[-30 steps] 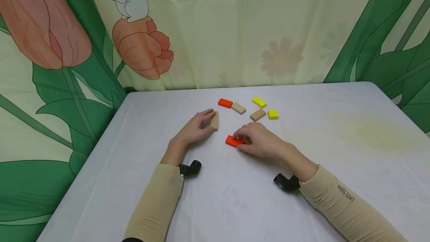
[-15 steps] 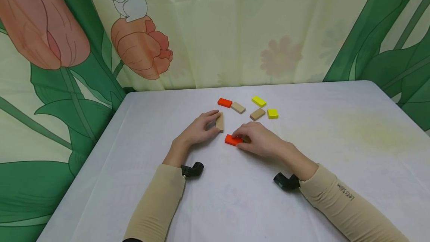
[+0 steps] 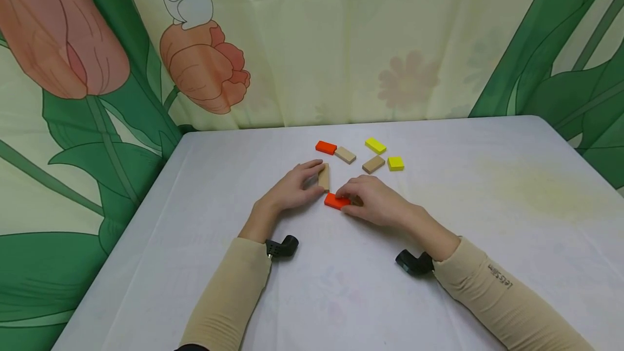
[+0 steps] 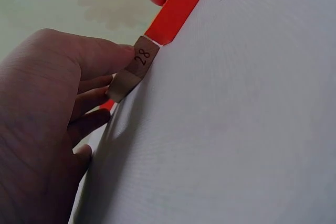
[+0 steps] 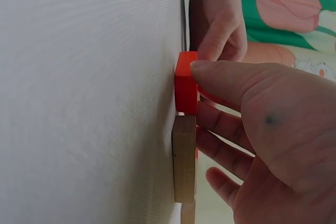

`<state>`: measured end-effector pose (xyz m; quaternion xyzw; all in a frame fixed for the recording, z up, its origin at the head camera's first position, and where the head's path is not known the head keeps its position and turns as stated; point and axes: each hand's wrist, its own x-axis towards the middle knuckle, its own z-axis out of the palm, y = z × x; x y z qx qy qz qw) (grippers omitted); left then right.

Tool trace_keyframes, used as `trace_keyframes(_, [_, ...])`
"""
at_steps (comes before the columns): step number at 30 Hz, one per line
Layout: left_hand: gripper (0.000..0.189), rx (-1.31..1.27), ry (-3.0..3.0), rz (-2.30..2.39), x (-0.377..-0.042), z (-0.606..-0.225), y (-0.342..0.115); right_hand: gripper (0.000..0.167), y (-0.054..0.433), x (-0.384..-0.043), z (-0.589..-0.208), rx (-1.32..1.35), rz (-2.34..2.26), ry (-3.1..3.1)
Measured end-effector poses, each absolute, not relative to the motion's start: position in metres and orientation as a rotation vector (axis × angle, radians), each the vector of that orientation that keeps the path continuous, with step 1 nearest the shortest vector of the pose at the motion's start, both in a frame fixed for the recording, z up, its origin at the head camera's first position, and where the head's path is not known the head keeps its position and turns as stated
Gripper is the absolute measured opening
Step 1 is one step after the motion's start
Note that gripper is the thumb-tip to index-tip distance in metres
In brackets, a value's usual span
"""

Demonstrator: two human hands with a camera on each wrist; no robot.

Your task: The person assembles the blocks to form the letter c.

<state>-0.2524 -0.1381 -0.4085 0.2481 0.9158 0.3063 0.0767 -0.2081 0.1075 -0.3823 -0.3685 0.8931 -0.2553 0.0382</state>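
"Two beige sleeves (image 3: 224, 291) lie nearest you, reaching in from 7 and 5 o'clock, each with a black wrist camera (image 3: 283, 246) by the cuff. What's past them?"

"My right fingers (image 5: 226, 124) pinch a red block (image 3: 335, 201): thumb on its near side, a fingertip on its far side, only the block's width between. It lies at 9 o'clock from my palm, on the white-covered desk (image 3: 312, 297)."

"Anything under that palm?"

"A darker block (image 5: 184, 158), just beside the red one, at 3 o'clock from it. I can't tell whether my other fingers touch it."

"And the left?"

"My left fingers (image 3: 309, 166) hold a wooden block (image 4: 139, 61) with a 28 on it, thumb towards its near end, forefinger towards its far end, spread about its length. It sits at 11 o'clock from the red block, so close that I can't say whether they touch."

"Farther out?"

"At 12 o'clock from my right palm, a tan block (image 3: 373, 164); at 1, a yellow block (image 3: 395, 163). At 1 from the wooden block, a pale block (image 3: 345, 155), its corner seemingly meeting a second red block (image 3: 325, 148) at 12. Another yellow block (image 3: 375, 145) lies beyond the tan one."

"Behind it all?"

"A printed backdrop (image 3: 302, 69), with a tulip (image 3: 63, 31) at 10."
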Motion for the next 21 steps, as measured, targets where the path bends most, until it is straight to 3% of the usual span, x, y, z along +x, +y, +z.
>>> trace_keyframes(21, [0.064,0.771,2.754,0.909,-0.2506,-0.4056,-0.1348,0.025,0.1018,-0.2091,-0.3841,-1.160,-0.779,2.791])
